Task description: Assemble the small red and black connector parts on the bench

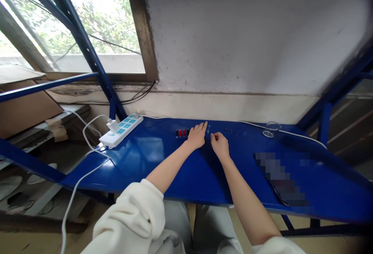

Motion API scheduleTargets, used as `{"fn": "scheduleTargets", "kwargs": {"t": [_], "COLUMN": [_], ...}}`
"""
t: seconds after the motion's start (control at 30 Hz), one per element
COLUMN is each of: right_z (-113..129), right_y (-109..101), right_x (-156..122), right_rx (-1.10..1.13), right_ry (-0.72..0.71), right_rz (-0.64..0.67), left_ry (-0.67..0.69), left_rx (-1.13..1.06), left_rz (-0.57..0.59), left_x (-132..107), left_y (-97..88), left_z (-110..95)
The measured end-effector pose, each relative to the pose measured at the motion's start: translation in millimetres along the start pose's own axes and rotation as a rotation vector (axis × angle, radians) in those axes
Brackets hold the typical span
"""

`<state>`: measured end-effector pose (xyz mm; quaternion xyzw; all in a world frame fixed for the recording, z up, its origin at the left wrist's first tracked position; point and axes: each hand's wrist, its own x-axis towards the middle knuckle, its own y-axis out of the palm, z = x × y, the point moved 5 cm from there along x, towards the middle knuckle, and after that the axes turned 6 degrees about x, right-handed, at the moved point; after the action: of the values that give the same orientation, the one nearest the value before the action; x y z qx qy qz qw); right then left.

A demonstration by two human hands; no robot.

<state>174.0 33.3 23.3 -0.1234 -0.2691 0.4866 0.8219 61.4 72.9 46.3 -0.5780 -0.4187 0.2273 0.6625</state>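
Note:
A short row of small black and red cylinders stands at the back of the blue table. My left hand lies palm down at the row's right end, fingers stretched out, hiding part of it. Just right of those fingertips is a small clear tube. My right hand is close by, thumb and fingers pinched together; whatever they hold, if anything, is too small to make out. Beyond it lie several tiny clear pieces.
A white power strip with a plugged-in adapter sits at the left, its cable trailing off the edge. Toward the right are a clear round dish and a blurred-out dark flat object. Blue metal posts flank the table; a wall rises behind.

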Motion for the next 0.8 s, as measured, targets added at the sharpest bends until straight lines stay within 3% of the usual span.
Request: {"fn": "scheduleTargets", "kwargs": {"t": [0.13,0.27,0.53,0.67,0.8], "right_z": [0.1,0.1,-5.0,-7.0,-14.5], "right_y": [1.0,0.6,3.2,8.5,24.0], "right_x": [-0.6,-0.7,0.7,1.9,0.5], "right_rx": [-0.032,-0.033,-0.108,-0.222,-0.33], "right_ry": [-0.024,-0.041,-0.04,-0.135,-0.165], "right_rz": [0.001,-0.008,0.005,0.02,0.082], "left_ry": [-0.129,-0.137,-0.168,-0.226,-0.296], "left_rx": [0.006,0.034,0.08,-0.072,-0.358], "left_rz": [0.036,0.089,-0.028,-0.044,-0.135], "left_x": [5.2,7.2,15.7,9.0,-12.5], "left_y": [15.6,26.3,15.5,10.7,5.2], "left_z": [2.7,3.4,0.9,6.2,16.2]}}
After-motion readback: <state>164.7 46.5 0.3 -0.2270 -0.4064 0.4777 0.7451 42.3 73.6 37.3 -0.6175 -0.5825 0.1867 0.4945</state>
